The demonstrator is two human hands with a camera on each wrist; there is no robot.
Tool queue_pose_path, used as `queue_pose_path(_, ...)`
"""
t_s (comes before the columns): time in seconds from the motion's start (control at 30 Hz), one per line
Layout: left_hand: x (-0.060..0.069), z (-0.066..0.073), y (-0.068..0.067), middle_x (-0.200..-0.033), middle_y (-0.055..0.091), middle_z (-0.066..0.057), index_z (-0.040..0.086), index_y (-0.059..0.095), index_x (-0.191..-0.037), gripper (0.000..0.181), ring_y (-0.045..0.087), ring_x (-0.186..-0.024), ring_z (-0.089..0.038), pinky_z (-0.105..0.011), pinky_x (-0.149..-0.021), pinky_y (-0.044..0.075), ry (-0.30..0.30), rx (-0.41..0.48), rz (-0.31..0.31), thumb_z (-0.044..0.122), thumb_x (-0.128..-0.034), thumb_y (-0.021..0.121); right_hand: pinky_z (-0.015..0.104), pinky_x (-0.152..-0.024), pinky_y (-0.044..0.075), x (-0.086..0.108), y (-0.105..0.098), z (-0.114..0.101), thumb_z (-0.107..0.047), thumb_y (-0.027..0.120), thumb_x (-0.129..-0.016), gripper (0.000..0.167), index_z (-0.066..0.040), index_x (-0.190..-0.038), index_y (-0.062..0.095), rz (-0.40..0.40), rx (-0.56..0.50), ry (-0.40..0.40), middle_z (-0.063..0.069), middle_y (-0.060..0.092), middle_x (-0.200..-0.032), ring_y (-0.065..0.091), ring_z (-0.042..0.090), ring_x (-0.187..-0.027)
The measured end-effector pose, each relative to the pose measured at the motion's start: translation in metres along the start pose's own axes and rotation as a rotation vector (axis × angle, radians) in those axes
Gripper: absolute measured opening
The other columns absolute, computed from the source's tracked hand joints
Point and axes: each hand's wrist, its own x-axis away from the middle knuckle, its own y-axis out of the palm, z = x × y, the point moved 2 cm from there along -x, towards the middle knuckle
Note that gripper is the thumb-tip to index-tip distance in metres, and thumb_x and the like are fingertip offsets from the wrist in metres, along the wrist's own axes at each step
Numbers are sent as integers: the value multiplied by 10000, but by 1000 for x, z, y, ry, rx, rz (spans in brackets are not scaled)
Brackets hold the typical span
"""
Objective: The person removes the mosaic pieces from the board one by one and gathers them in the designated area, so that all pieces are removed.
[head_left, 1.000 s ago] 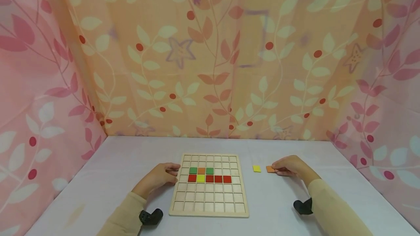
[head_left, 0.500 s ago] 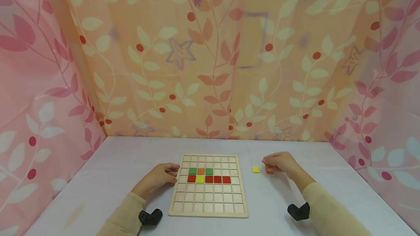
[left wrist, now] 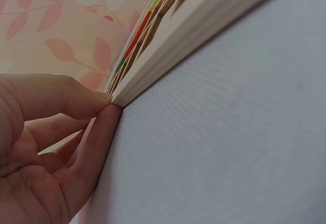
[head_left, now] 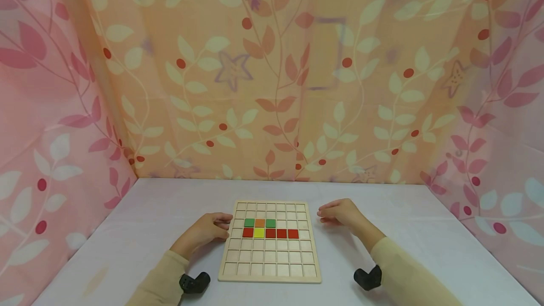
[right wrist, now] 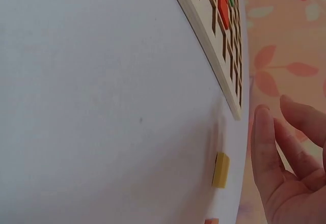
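Note:
A pale wooden grid board (head_left: 270, 279) lies on the white table, with coloured square tiles in two of its rows. At its left edge is my left hand (head_left: 207, 228), its fingertips and thumb touching the side, as the left wrist view shows up close. My right hand (head_left: 343, 213) hovers just right of the board. In the right wrist view its thumb and fingers stand apart and nothing shows between them. Below them on the table are a loose yellow tile (right wrist: 221, 170) and part of an orange tile (right wrist: 212, 221). The head view has both loose tiles hidden behind the hand.
One board row holds a green tile (head_left: 249, 223), an orange one and another green. Under it lie a red tile (head_left: 248, 233), a yellow one and several more red. Patterned cloth (head_left: 272, 84) encloses the table's back and sides. Black devices sit on both wrists.
My right hand has let go of the orange tile, lifted off it and moved left towards the board, covering the loose tiles. The left hand has stayed at the board's edge.

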Motion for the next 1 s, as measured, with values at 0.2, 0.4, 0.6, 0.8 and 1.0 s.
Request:
queue_pose_path(0.2,1,1,0,-1142,646,-177,-73,589,-1303,561,591,-907,-191,-293,-727,552,6,-4,-4,-111,-751,679,267,-658,594,-1,19,-8,-65,729,-861,304,113,-1105,694,-37,-25,-15,95,756,-836,701,112,-674)
queue_pose_path(0.4,1,1,-1,-1151,647,-172,-65,593,-1303,558,590,-915,-193,-292,-727,552,2,-9,-2,-107,-754,684,276,-651,597,0,36,-13,-41,731,-852,299,123,-1099,690,-94,-64,-35,106,753,-809,710,122,-672)
queue_pose_path(0.6,0,1,-1,-1152,651,-173,-67,594,-1301,562,593,-916,-193,-289,-730,551,6,-17,-4,-107,-748,683,287,-657,599,-2,52,-16,-44,721,-863,267,109,-1081,700,-122,-72,-31,99,745,-800,701,128,-667)
queue_pose_path(0.8,0,1,-1,-1158,658,-166,-60,605,-1292,564,595,-923,-190,-286,-734,544,6,-33,6,-113,-737,691,268,-649,592,-7,66,-16,-55,733,-861,232,66,-1058,724,-115,-51,9,74,738,-791,688,127,-665)
queue_pose_path(1.0,-1,1,-1,-1153,659,-159,-50,611,-1291,553,593,-917,-187,-286,-736,545,-1,-41,9,-102,-747,699,269,-632,594,-8,75,-20,-9,730,-846,249,110,-1063,702,-150,-101,-5,75,733,-765,687,124,-648)
